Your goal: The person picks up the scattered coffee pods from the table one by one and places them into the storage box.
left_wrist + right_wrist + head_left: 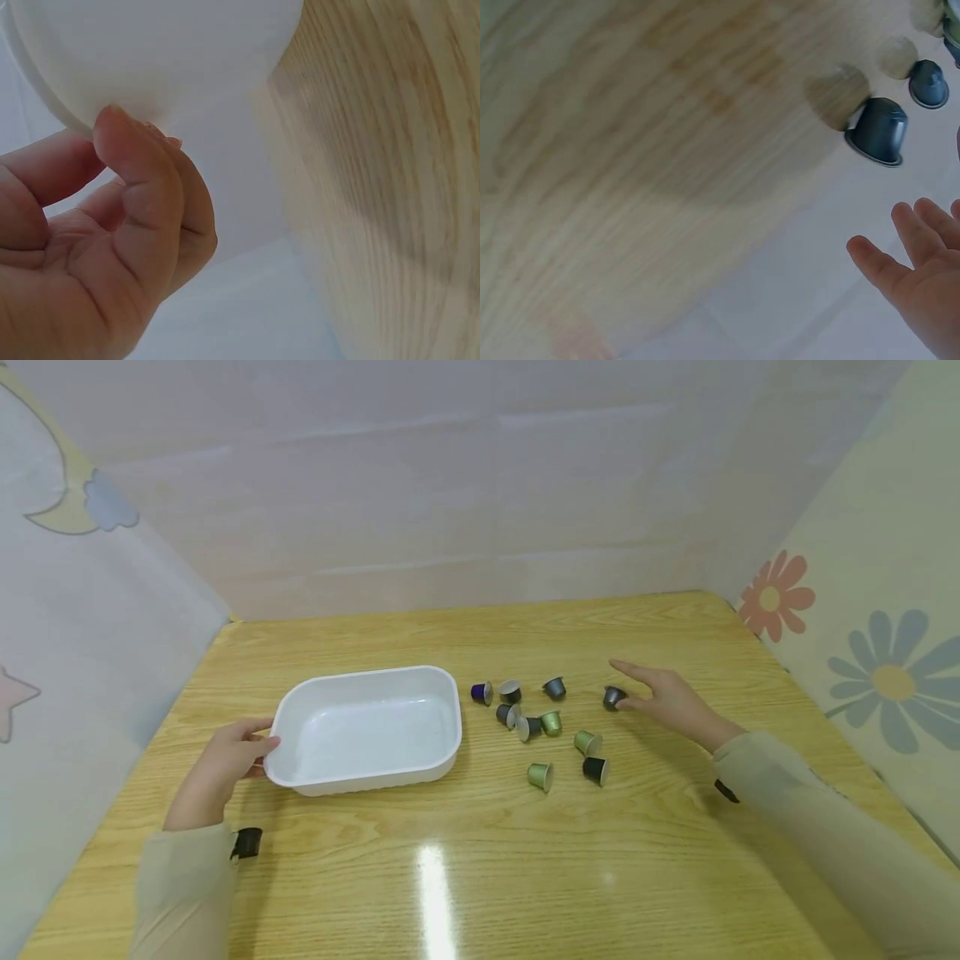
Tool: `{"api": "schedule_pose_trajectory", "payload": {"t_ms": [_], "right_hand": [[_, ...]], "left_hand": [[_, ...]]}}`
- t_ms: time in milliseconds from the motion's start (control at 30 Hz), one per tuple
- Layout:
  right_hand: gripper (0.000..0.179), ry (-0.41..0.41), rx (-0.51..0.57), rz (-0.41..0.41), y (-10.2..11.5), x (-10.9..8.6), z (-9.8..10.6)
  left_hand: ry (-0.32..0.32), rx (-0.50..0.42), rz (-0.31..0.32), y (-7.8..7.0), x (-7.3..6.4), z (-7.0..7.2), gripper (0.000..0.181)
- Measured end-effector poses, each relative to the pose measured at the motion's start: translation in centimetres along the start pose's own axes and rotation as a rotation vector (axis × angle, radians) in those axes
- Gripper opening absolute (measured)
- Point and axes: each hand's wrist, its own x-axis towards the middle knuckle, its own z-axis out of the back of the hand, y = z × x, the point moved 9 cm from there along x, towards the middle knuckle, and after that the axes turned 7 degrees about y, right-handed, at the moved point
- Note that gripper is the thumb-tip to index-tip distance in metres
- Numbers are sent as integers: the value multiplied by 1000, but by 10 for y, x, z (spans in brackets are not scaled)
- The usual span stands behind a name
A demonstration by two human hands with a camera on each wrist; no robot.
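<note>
Right fingers (633, 675) beside grey capsule (613, 697)

No readable text, label, brand, number or sign anywhere. Nothing printed on the white tray (365, 732), nothing legible on the capsules (542, 724), nothing on the wooden table (480, 877). Only drawn figures on the side walls, without any letters: moon and cloud (78, 502) on the left, flowers (776, 596) on the right.
</note>
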Motion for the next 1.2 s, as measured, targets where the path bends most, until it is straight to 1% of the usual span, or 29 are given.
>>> {"api": "schedule_pose_trajectory", "payload": {"t_ms": [133, 367, 533, 667, 800, 900, 967, 1067, 1200], "right_hand": [[69, 44, 14, -37, -12, 1, -4], [69, 108, 49, -61, -22, 8, -11], [68, 139, 50, -75, -29, 15, -16], [69, 153, 38, -88, -32, 18, -18], [70, 161, 28, -93, -33, 20, -21], [72, 168, 6, -76, -32, 19, -23], [71, 168, -9, -67, -31, 19, -23], [69, 170, -17, -64, -30, 18, -23], [68, 172, -18, -55, -28, 20, -23]], "left_hand": [[31, -77, -4, 4, 3, 0, 56], [71, -227, 4, 10, 5, -1, 60], [97, -282, 12, 13, 5, -2, 62], [109, -277, 16, 12, 8, -1, 64], [89, -245, 14, 8, 8, -1, 64], [51, -235, 15, 6, 7, -1, 61], [20, -253, 15, 5, 7, 0, 60], [-34, -308, 18, 6, 6, 2, 59], [-76, -352, 34, 10, 1, 3, 60]]}}
